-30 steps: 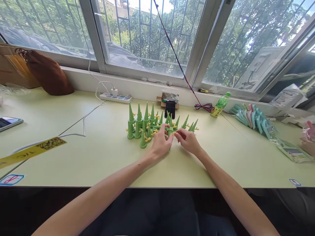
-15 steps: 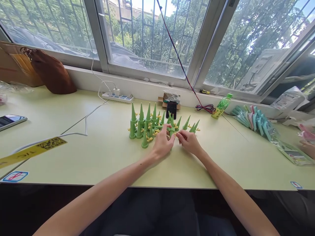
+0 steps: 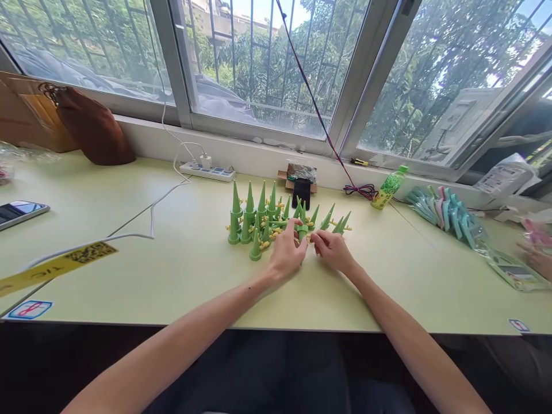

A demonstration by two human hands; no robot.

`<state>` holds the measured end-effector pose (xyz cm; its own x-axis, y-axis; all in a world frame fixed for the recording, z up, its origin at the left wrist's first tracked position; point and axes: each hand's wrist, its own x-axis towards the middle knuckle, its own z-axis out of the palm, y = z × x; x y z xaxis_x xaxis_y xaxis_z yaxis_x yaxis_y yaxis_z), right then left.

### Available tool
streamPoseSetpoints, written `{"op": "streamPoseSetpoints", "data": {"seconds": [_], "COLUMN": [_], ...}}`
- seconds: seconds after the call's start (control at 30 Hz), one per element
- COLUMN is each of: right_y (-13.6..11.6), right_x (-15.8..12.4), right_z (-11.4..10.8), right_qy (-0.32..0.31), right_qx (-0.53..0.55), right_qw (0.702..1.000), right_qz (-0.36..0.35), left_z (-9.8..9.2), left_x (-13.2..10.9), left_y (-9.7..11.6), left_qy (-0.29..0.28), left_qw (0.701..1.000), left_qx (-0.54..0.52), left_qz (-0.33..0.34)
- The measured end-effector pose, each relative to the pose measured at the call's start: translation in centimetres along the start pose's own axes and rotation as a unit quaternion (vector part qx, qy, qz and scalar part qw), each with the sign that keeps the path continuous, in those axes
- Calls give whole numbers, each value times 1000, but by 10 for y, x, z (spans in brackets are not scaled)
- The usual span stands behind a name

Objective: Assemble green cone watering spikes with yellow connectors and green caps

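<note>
Both hands meet just this side of the middle of the counter [image 3: 172,276]. The left hand [image 3: 285,253] has its fingers closed around a green spike [image 3: 302,229], which stands upright with its tip rising above the knuckles. The right hand [image 3: 331,251] comes in from the other side, its fingers pinched narrow against the spike's base. The two sets of fingertips almost touch. What the right fingers pinch there is too small to tell.

Directly behind the hands and to their left stands a cluster [image 3: 250,218] of the same cones, some upright and some leaning, the nearest one just beside the left thumb. A black phone [image 3: 301,192] lies beyond them, near the window sill.

Between the hands and the counter's near edge the surface is bare. To the left it stays open as far as a white cable [image 3: 142,215] and a yellow strip [image 3: 56,265]. To the right, a bottle [image 3: 387,188] and a heap of packets [image 3: 448,214] lie well apart from the hands.
</note>
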<state>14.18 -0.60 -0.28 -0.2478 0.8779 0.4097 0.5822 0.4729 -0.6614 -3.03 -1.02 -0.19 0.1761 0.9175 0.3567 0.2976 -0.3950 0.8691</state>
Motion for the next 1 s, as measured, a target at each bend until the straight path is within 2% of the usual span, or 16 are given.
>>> {"op": "streamPoseSetpoints", "data": {"seconds": [0.2,0.5,0.77,1.0], "right_y": [2,0,0,-3], "right_x": [-1,-1,-2,-1], "right_z": [2,-1,0,0], "right_qy": [10,-5,13,5], "right_qx": [33,1,47,8], "right_qw": [999,1000,999,1000], "right_qz": [-6,6,-8,-2], "left_z": [-1,0,-1,-2], "left_x": [-1,0,1,0], "left_y": [5,2,5,3], "left_qy": [9,3,3,-11], "left_qw": [1000,1000,1000,1000], "left_qx": [2,4,13,18], "left_qz": [4,8,-4,-4]}}
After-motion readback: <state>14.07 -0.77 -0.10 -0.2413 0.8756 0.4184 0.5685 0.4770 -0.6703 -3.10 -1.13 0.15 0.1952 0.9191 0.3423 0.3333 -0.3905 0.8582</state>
